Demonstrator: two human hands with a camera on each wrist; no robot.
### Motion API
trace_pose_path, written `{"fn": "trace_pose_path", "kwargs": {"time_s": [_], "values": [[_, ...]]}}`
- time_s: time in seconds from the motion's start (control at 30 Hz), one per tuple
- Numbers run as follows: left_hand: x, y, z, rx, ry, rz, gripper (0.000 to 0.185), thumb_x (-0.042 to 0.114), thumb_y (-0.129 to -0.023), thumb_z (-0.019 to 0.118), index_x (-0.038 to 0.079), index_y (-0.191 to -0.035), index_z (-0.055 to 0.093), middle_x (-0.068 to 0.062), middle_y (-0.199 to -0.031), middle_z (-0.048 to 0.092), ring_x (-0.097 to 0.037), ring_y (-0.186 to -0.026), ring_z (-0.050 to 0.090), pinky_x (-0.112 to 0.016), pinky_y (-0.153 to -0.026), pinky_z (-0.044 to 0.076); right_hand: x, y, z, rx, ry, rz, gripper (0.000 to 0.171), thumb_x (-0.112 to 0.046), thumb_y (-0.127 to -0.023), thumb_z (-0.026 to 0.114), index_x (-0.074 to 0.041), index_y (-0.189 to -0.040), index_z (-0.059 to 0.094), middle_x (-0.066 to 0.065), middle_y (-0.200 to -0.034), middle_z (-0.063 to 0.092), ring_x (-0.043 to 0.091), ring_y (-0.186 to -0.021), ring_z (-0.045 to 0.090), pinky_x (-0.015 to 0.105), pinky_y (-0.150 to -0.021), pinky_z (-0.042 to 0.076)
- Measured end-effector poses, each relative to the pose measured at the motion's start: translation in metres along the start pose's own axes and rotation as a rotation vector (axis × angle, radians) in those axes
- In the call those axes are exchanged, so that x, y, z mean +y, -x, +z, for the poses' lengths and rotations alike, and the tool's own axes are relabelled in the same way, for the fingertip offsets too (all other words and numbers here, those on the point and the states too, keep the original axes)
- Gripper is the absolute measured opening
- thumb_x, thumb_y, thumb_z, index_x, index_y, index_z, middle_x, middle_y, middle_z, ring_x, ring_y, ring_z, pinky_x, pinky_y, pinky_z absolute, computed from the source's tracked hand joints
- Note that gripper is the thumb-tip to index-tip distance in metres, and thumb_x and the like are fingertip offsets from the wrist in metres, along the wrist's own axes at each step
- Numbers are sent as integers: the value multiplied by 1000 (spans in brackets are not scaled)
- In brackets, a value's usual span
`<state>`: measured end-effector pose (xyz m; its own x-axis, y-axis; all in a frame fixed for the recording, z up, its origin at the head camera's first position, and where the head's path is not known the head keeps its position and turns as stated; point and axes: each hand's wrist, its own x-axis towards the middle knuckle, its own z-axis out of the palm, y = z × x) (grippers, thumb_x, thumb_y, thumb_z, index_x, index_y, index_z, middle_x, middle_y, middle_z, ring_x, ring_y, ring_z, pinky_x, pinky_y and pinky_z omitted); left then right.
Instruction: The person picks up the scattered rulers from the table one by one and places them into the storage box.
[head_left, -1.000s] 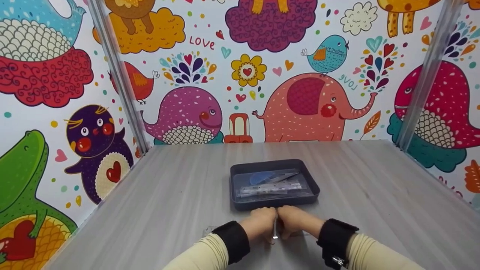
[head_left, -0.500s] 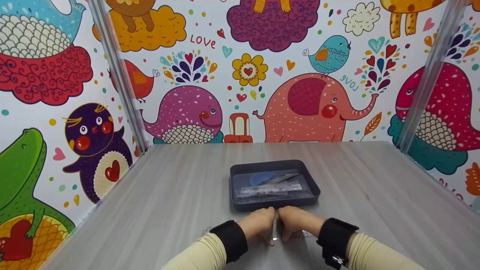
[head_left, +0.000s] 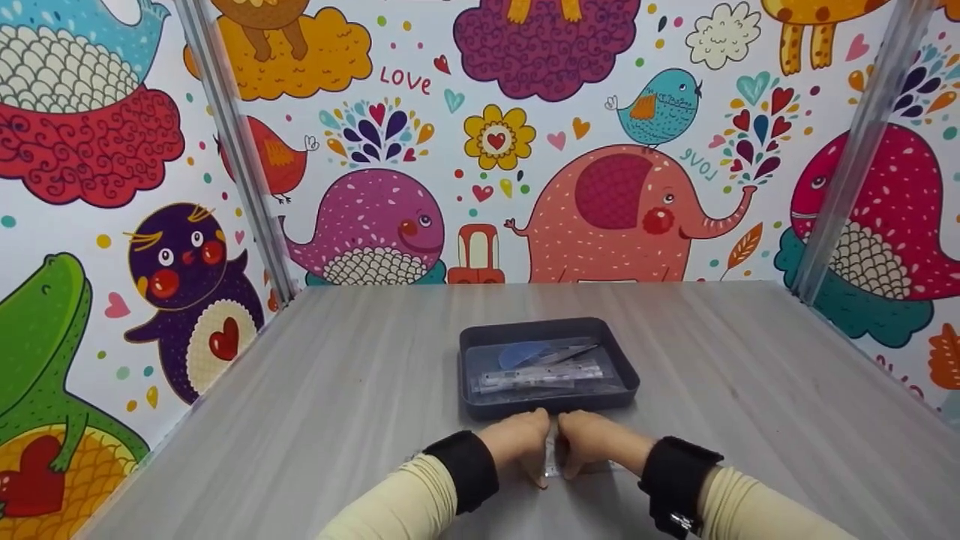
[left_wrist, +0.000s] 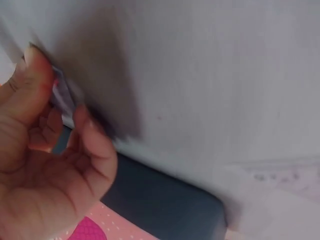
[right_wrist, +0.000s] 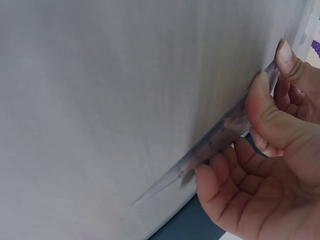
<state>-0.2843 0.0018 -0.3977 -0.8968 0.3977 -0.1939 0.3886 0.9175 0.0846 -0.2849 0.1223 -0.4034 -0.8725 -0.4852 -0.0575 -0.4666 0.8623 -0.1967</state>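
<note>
While both hands pinch 1 clear strip [right_wrist: 220, 137] upright on the worktop [head_left: 337, 405], left hand [head_left: 517, 444] and right hand [head_left: 592, 442] meet just 6 o'clock of the tray [head_left: 480, 409], probably steadying it.

- My table [head_left: 315, 390] is a grey wood-grain top, its streaks running away from me toward the cartoon-printed walls.
- A dark tray [head_left: 480, 409] sits on it near the middle, just beyond my hands.
- Clear plastic pieces lie in the tray; I cannot tell them apart.
- A thin clear plastic piece [head_left: 414, 457] lies on the table by my left wrist.
</note>
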Motion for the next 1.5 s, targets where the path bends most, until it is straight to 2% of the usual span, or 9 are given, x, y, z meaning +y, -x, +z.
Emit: {"fn": "trace_pose_path", "kwargs": {"time_s": [0.13,0.3,0.47,0.7,0.87,1.07,1.17,1.27,1.5], "values": [[1,2,0,21,17,-22,81,27,-42,81,2,-106,39,-13,-103,52,-22,-93,51,-27,-79,40,4,1,0,31,-43,-18,31,-15,-45,77,-7,-62,51,-2,-57,49,13,-55,43,27,-52,37],[1,5,0,45,123,-35,90,20,-40,82,-1,-113,34,-15,-105,51,-23,-95,49,-28,-80,38,6,3,0,62,-62,-1,35,-15,-44,78,-8,-63,49,-3,-57,49,12,-54,42,27,-51,37],[1,6,4,112,199,-17,79,12,-38,82,5,-101,35,-11,-86,55,-20,-78,53,-28,-68,42,6,4,-1,92,-43,-1,39,-16,-44,78,-8,-65,46,-1,-59,46,15,-56,43,30,-52,36],[6,8,7,146,113,-81,92,20,-40,82,0,-113,30,-15,-95,56,-23,-84,55,-28,-70,43,4,9,3,150,28,-10,45,-19,-45,77,-6,-69,42,6,-66,47,23,-61,48,36,-56,38],[5,9,9,154,42,-105,77,25,-41,81,1,-102,40,-12,-90,56,-24,-81,55,-31,-65,44,2,11,9,214,105,-33,49,-20,-44,77,-4,-76,43,12,-73,50,28,-65,50,39,-59,41],[4,12,12,196,-30,-60,57,30,-43,80,6,-87,53,-7,-80,58,-19,-73,56,-31,-58,44,2,15,11,272,145,-81,48,-15,-47,76,-4,-76,40,9,-71,46,26,-62,48,37,-53,40],[4,18,15,244,-49,-22,51,30,-46,79,7,-83,53,-6,-77,58,-18,-70,56,-31,-55,43,4,18,12,338,164,-126,32,-4,-58,68,-6,-73,39,5,-66,44,23,-58,47,33,-49,38],[4,23,18,294,-77,-1,47,29,-49,77,7,-81,50,-7,-75,58,-18,-68,56,-31,-52,42,7,22,12,409,164,-183,24,6,-60,56,-8,-70,39,1,-63,42,19,-55,45,29,-47,36],[5,31,16,309,-81,26,21,17,-64,65,9,-76,50,-4,-70,57,-13,-60,54,-32,-45,41,13,32,6,432,33,-283,28,5,-57,59,-10,-73,42,-1,-64,47,13,-55,47,24,-46,35]]}}
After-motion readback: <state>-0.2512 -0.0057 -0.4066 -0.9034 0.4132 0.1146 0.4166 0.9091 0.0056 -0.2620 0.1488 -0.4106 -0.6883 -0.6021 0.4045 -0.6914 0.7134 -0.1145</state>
